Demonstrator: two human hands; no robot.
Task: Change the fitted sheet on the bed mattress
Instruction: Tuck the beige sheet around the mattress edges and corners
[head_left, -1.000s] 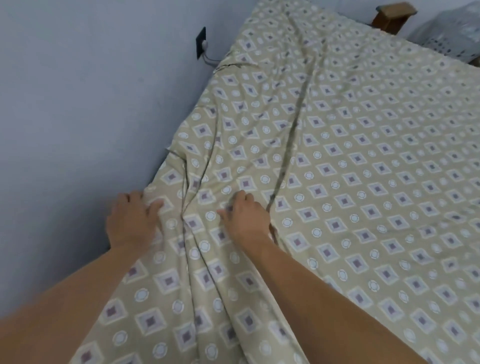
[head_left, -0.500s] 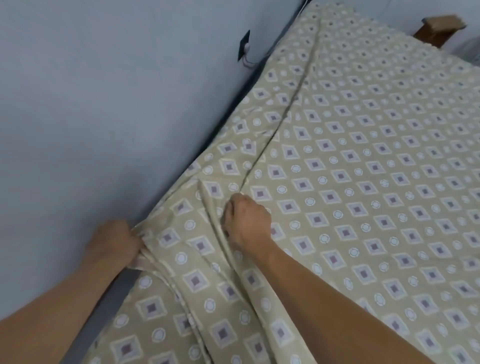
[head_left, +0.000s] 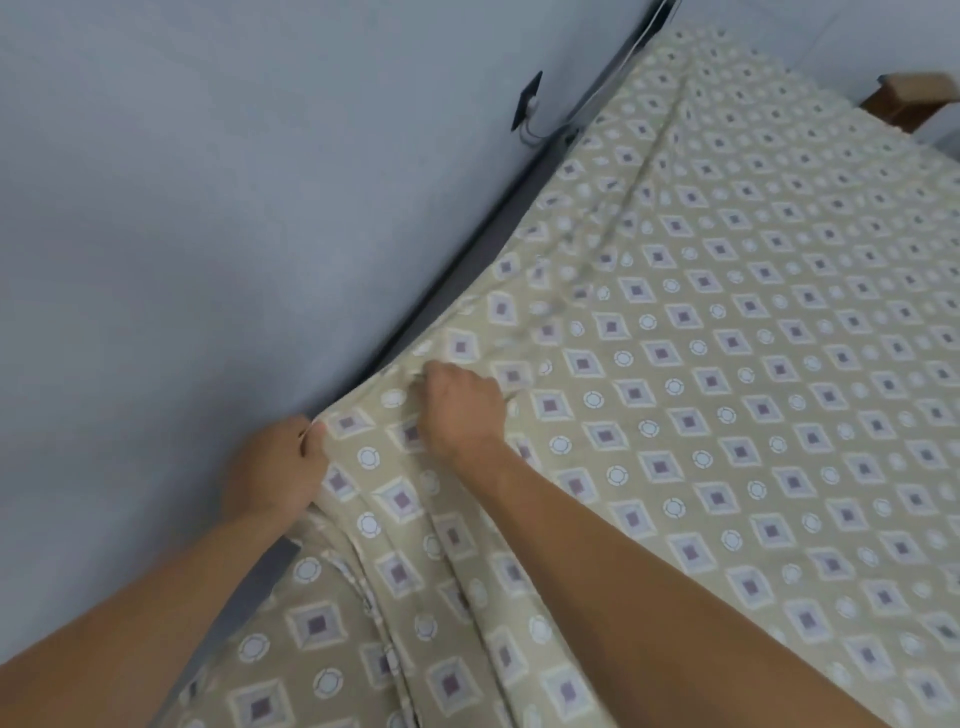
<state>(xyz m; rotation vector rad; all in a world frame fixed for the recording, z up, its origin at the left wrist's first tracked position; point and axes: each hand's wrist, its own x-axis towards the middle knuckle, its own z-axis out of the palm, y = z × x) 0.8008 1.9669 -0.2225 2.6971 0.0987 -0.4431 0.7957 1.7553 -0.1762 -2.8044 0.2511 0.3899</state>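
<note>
Both hands, left (head_left: 272, 470) and right (head_left: 462, 410), grip the patterned sheet (head_left: 727, 364) beside the wall (head_left: 208, 208).

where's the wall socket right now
In the head view the wall socket sits upper centre on the blue-grey wall, just left of the bed's far edge, well beyond both hands gripping the sheet.

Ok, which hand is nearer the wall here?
Left. The left hand grips the sheet edge right beside the wall, over the dark gap. The right hand pinches a fold farther in on the bed.
</note>
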